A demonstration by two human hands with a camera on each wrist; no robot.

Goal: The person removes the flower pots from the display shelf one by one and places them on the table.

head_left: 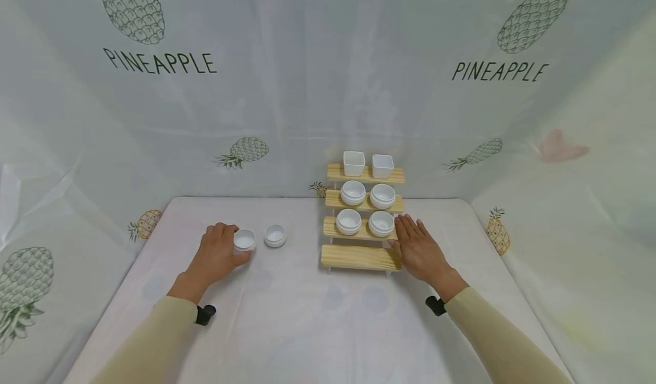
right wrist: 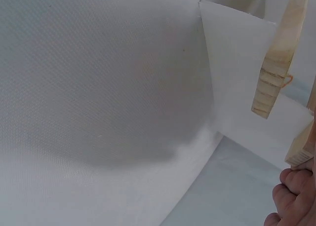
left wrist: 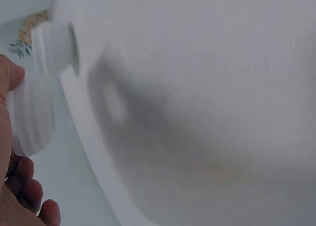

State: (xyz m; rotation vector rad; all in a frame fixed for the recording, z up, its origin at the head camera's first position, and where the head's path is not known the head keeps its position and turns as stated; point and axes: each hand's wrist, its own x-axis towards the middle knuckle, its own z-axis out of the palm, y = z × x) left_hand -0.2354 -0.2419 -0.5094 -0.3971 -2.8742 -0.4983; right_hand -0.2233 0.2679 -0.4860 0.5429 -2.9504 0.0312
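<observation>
At the left of the table, my left hand (head_left: 217,254) grips a small round white bowl (head_left: 245,240) between thumb and fingers. The left wrist view shows this ridged bowl (left wrist: 34,116) apart from the table, its shadow falling below. A second round white bowl (head_left: 275,235) stands just right of it. My right hand (head_left: 421,252) lies with straight fingers along the right side of a stepped wooden stand (head_left: 361,257), touching it around the two lower boards. Round white bowls (head_left: 349,221) sit in stacks on the two middle boards; two square white dishes (head_left: 354,163) occupy the top one.
The white-covered table (head_left: 307,327) ends at a back edge against a pineapple-print curtain (head_left: 287,88). The stand is near that edge, right of centre. White side panels (right wrist: 252,53) support its wooden boards (right wrist: 279,58).
</observation>
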